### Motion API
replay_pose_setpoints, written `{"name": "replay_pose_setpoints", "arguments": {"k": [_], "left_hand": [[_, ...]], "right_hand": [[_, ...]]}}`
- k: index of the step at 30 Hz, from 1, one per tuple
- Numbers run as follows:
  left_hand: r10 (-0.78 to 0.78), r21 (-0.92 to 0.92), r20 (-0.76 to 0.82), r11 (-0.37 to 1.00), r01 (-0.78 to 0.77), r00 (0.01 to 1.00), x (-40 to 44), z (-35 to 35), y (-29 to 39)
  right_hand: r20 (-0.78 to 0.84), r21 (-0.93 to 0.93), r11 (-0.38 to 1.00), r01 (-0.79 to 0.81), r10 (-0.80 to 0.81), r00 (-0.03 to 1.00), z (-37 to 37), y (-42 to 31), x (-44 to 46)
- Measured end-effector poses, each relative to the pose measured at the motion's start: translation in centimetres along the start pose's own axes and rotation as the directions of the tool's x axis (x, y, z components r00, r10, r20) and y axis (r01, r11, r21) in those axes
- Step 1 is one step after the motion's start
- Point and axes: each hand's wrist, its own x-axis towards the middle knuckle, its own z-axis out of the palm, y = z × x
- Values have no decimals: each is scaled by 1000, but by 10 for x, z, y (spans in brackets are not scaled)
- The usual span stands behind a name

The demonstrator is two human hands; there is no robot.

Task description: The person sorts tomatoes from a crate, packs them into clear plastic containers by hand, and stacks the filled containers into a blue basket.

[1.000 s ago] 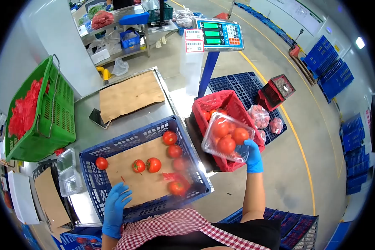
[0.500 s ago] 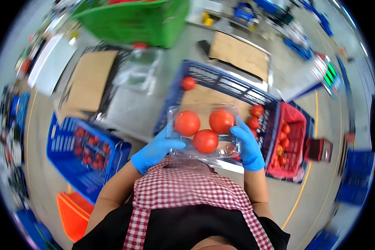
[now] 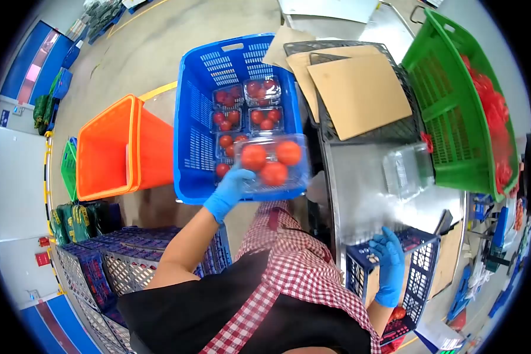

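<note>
My left hand [image 3: 229, 193], in a blue glove, grips the near-left edge of a clear plastic punnet [image 3: 299, 172]. Inside it are three red tomatoes [image 3: 274, 173], slightly blurred. The punnet is above a blue crate [image 3: 186, 127], where several similar punnets [image 3: 262, 121] of tomatoes sit in rows; it hides part of them. My right hand [image 3: 389, 259], gloved in blue too, is off to the right above a navy crate [image 3: 432, 256], fingers apart and holding nothing. A few tomatoes [image 3: 398, 312] show in that crate, below my wrist.
An orange bin [image 3: 109, 153] stands left of the blue crate. On the metal table [image 3: 360, 194] lie clear punnets [image 3: 407, 171] and cardboard sheets [image 3: 363, 94] on a black crate. A green crate [image 3: 454, 106] holds red netting or bags. Stacked crates [image 3: 124, 265] are at lower left.
My body has turned left. The punnet has gone from between both hands over the navy crate to above the blue crate, in my left hand alone. My right hand has let go.
</note>
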Motion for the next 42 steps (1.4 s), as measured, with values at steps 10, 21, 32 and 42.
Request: {"name": "replay_pose_setpoints", "arguments": {"k": [10,21,32,42], "left_hand": [[15,54,-456,998,11,890,172,-200,67],[-7,321,-427,934,159,904,358,-215,33],[779,865,10,308,-396,627,237,18,-19],[164,413,903,-585,-698,397,245,342,-203]], "right_hand": [[-131,-141,930,-340,323,937,127,-23,51],[-155,73,848,-525,530,834,126,1,48],[-232,-30,948,-317,302,925,4,41,-96],[-268,77,997,19,2,963,-82,79,-223]]}}
